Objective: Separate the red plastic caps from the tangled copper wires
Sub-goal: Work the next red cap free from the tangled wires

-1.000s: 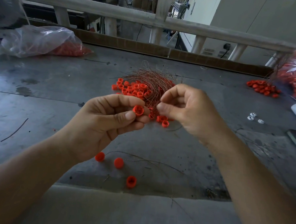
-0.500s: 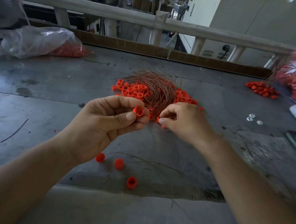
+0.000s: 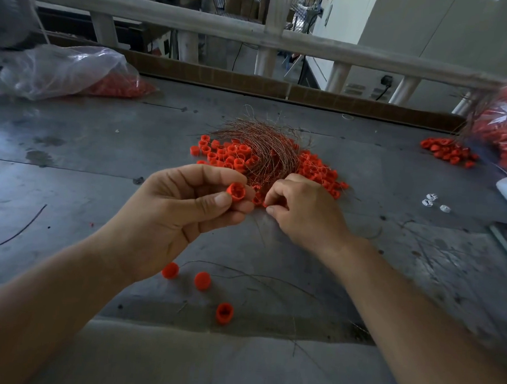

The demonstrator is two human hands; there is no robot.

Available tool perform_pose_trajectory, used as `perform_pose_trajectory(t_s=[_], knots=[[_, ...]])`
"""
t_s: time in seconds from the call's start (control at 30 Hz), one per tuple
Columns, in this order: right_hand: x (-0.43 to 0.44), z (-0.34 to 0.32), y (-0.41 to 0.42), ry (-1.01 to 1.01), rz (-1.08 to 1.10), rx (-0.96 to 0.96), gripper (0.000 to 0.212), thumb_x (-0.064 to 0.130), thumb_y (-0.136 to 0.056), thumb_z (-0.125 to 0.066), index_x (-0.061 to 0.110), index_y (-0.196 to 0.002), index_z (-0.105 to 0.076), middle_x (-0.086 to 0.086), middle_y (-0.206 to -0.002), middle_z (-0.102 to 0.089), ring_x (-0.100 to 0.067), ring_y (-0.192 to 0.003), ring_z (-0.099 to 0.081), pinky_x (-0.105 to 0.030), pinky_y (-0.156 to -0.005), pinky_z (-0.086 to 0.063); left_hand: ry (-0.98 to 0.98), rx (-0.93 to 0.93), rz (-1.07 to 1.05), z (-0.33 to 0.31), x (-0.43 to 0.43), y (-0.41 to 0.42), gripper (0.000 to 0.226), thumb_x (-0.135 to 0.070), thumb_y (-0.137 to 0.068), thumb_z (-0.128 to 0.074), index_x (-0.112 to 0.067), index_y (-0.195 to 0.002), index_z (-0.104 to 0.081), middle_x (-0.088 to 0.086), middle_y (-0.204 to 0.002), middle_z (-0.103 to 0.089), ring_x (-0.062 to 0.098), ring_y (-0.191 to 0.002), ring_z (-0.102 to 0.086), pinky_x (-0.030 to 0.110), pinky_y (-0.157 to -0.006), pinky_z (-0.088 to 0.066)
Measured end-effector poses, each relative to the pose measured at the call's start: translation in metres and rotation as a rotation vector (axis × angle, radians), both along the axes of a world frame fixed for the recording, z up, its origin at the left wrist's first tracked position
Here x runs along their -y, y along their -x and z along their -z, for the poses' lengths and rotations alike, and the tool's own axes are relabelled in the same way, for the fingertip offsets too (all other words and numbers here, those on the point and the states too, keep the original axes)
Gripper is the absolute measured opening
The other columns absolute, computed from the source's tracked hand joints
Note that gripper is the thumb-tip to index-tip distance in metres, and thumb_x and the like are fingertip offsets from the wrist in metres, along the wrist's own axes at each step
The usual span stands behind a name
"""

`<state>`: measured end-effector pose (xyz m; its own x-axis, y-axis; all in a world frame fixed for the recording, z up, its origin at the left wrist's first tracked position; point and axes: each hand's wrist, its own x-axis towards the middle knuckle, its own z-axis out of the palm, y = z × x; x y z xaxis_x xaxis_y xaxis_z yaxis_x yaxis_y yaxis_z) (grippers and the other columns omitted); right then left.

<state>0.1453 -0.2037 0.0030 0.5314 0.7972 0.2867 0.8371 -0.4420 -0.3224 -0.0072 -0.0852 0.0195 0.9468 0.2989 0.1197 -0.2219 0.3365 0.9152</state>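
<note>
A tangle of thin copper wires (image 3: 260, 145) lies on a heap of red plastic caps (image 3: 227, 155) in the middle of the grey table (image 3: 102, 142). My left hand (image 3: 180, 214) pinches one red cap (image 3: 236, 191) between thumb and fingers, just in front of the heap. My right hand (image 3: 301, 212) is down at the heap's near edge, its fingers curled and pinching at a small red cap (image 3: 264, 204) among the wires. Three loose red caps (image 3: 202, 280) lie on the table below my left hand.
A clear plastic bag with red caps (image 3: 76, 71) lies at the back left. Another bag of caps (image 3: 505, 128) and a small pile of caps (image 3: 448, 150) sit at the right. Small white pieces (image 3: 431, 199) lie right of the heap. Stray wires (image 3: 256, 275) cross the near table. A railing (image 3: 254, 36) runs behind.
My right hand has dropped from in front of the wire tangle down to the heap's near edge and closed its fingers there. My left hand keeps hold of its cap, nearly still.
</note>
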Motion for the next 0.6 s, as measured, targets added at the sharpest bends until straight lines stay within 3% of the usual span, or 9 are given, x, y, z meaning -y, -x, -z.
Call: perform_pose_trajectory(t_s=[0.13, 0.33, 0.43, 0.6], knots=[[0.009, -0.018, -0.001, -0.155, 0.032, -0.267, 0.023, 0.010, -0.078, -0.068, 0.024, -0.064, -0.058, 0.013, -0.067, -0.060, 0.002, -0.058, -0.056, -0.006, -0.053, -0.042, -0.008, -0.016, -0.008, 0.000, 0.001, -0.001, 0.022, -0.010, -0.058, -0.066, -0.013, -0.077, -0.076, 0.009, -0.081, -0.072, 0.015, -0.074, -0.070, 0.020, -0.065, -0.055], [0.015, -0.033, -0.002, -0.337, -0.037, -0.605, 0.024, 0.003, -0.078, -0.069, 0.023, -0.071, -0.059, 0.005, -0.070, -0.063, -0.011, -0.069, -0.064, -0.016, -0.059, -0.047, -0.032, -0.056, -0.038, 0.000, 0.004, -0.001, 0.023, -0.011, -0.056, -0.067, -0.010, -0.077, -0.075, 0.012, -0.081, -0.072, 0.017, -0.073, -0.070, 0.021, -0.064, -0.055], [0.014, -0.032, -0.001, -0.308, -0.067, -0.587, 0.030, 0.001, -0.079, -0.067, 0.030, -0.080, -0.058, 0.009, -0.078, -0.060, -0.009, -0.071, -0.061, -0.017, -0.067, -0.049, -0.035, -0.065, -0.048, 0.000, 0.003, -0.001, 0.021, -0.008, -0.060, -0.064, -0.009, -0.077, -0.075, 0.013, -0.081, -0.072, 0.017, -0.073, -0.070, 0.021, -0.064, -0.055], [0.014, -0.030, 0.002, -0.236, -0.013, -0.427, 0.026, 0.008, -0.077, -0.072, 0.031, -0.075, -0.059, 0.012, -0.068, -0.062, -0.008, -0.057, -0.061, -0.006, -0.053, -0.043, -0.044, -0.072, -0.043, 0.000, 0.003, -0.002, 0.023, -0.011, -0.055, -0.067, -0.010, -0.077, -0.075, 0.012, -0.082, -0.072, 0.017, -0.074, -0.070, 0.020, -0.064, -0.055]])
